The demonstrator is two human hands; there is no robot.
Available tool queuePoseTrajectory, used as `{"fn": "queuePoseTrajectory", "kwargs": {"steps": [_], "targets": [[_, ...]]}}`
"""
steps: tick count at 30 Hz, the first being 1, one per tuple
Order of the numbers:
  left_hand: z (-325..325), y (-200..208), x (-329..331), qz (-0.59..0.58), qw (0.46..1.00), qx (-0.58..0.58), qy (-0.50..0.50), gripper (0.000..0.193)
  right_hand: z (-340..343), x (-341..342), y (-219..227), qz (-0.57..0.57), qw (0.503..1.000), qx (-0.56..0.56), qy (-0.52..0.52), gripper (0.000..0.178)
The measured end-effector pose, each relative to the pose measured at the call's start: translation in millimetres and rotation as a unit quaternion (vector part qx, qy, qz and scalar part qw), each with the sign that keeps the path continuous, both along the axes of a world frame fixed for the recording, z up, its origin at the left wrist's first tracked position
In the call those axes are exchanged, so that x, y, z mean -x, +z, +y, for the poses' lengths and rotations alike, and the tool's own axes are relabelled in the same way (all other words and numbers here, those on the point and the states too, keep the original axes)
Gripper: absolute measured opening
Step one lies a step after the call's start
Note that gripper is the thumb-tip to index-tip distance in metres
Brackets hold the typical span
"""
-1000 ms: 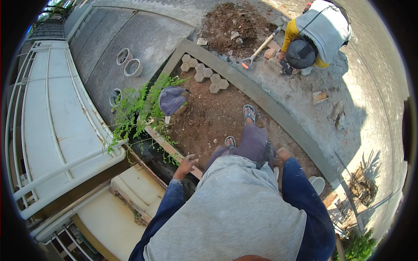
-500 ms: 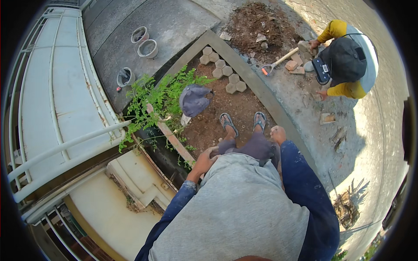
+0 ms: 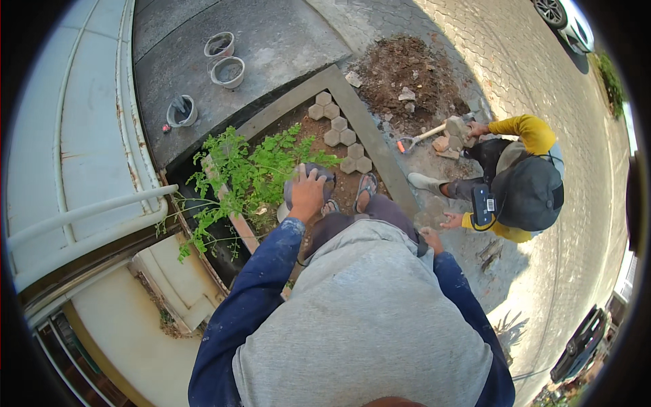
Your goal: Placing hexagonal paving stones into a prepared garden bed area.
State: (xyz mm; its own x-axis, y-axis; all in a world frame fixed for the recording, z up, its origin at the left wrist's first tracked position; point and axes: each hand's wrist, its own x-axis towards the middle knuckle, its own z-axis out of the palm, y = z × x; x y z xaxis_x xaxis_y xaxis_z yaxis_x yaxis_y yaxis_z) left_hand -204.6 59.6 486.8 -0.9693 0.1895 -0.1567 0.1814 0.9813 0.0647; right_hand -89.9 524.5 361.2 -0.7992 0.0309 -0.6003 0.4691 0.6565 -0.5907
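- A grooved grey concrete slab (image 3: 291, 41) lies beyond the soil bed's (image 3: 314, 129) far-left edge.
- A smooth cement curb (image 3: 376, 139) borders the bed, turning at its far corner.
- Interlocking block paving (image 3: 583, 190) stretches past the curb's right edge, bright with sunlight beyond a shadow's (image 3: 424, 34) curved edge.
- White, rust-streaked metal rails (image 3: 88, 216) run past the slab's left edge.

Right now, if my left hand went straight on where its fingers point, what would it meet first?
Your left hand appears to rest on the dark grey cap; past that, the green plant seems first in line, its outermost leaves, though depth is unclear.
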Motion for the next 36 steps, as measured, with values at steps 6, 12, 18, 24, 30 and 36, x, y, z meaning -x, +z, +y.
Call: {"fn": "queuePoseTrajectory", "kwargs": {"steps": [6, 12, 18, 24, 30, 36], "targets": [[-54, -57, -23, -0.201, 0.969, 0.129, 0.063, 0.022, -64, 138, 49, 0.11, 0.977, -0.108, 0.146, 0.03], [-100, -79, -43, -0.125, 0.98, 0.114, 0.103, 0.024, -140, 200, 67, 0.058, 0.988, -0.041, 0.134, 0.03], [-147, -40, 0, -0.38, 0.851, -0.193, 0.305, 0.048, -67, 174, -36, 0.01, 0.998, 0.035, -0.046, 0.028], [-253, -88, -39, -0.465, 0.765, -0.326, 0.304, 0.066, -159, 241, -28, -0.079, 0.995, -0.01, -0.053, 0.026], [-320, -58, 32, -0.465, 0.729, -0.316, 0.391, 0.065, -220, 290, -32, -0.084, 0.995, -0.021, -0.051, 0.024], [-386, -48, 135, -0.398, 0.717, -0.348, 0.453, 0.065, -284, 402, -81, 0.026, 1.0, 0.014, 0.012, 0.022]]}}
